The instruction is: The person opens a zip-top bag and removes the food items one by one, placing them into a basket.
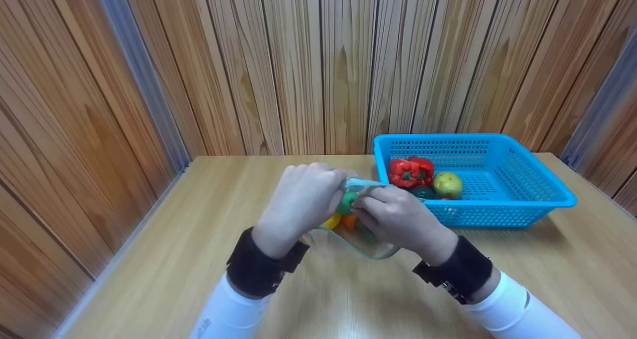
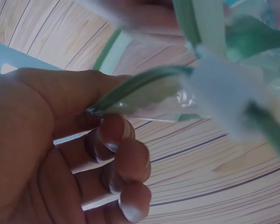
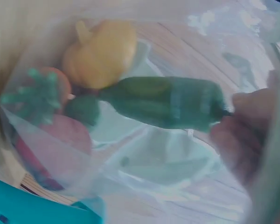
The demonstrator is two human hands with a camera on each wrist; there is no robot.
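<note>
While it sits at the table's centre, the clear plastic bag holds a yellow piece, a green pepper and red pieces. Both the left hand and right hand pinch its green zip edge with curled fingers. At two o'clock stands a blue basket holding a red pepper.

Counting now: one blue basket, holding one red pepper, one yellow-green fruit and one dark green item. One clear bag, carrying one yellow vegetable, one green pepper, one strawberry. Two hands showing.
</note>
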